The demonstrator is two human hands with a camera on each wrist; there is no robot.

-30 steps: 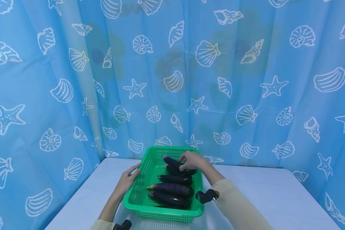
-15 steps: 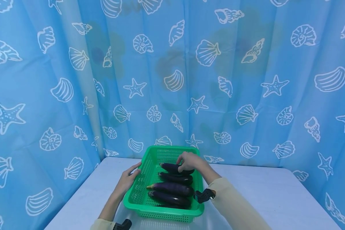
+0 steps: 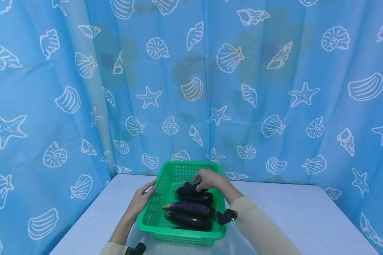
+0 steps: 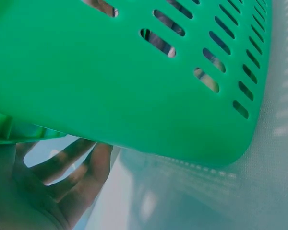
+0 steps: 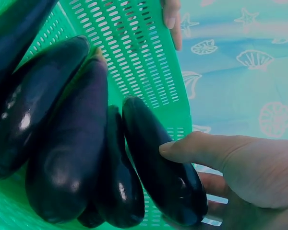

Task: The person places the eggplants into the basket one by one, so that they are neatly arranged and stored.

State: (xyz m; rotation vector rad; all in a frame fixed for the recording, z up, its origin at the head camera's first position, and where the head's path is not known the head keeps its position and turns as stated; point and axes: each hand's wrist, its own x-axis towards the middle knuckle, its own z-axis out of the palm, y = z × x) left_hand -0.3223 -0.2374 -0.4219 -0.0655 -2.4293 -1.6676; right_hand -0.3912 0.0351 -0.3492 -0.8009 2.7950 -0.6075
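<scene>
A green plastic basket (image 3: 146,226) holds several dark purple eggplants. My right hand (image 3: 206,179) reaches over its far right side and grips an eggplant (image 5: 163,163), thumb on top and fingers around the far side. That eggplant lies right beside another dark eggplant (image 3: 198,198), with the tip of one more eggplant (image 3: 186,183) showing behind it. A longer eggplant with a yellowish stem end (image 3: 189,209) and a glossy eggplant (image 3: 186,219) lie closer to me. At the left rim, my left hand (image 3: 140,200) holds the basket, its fingers under the rim in the left wrist view.
The basket stands on a white table (image 3: 274,212) close to its back edge. A blue curtain (image 3: 242,106) with white shell and starfish prints hangs behind and at both sides. Dark straps with black mounts (image 3: 225,216) sit at the wrists.
My right hand has drawn the gripped eggplant toward me and slightly left, down against its neighbour. Another eggplant's tip now shows behind it. The left hand stays at the rim.
</scene>
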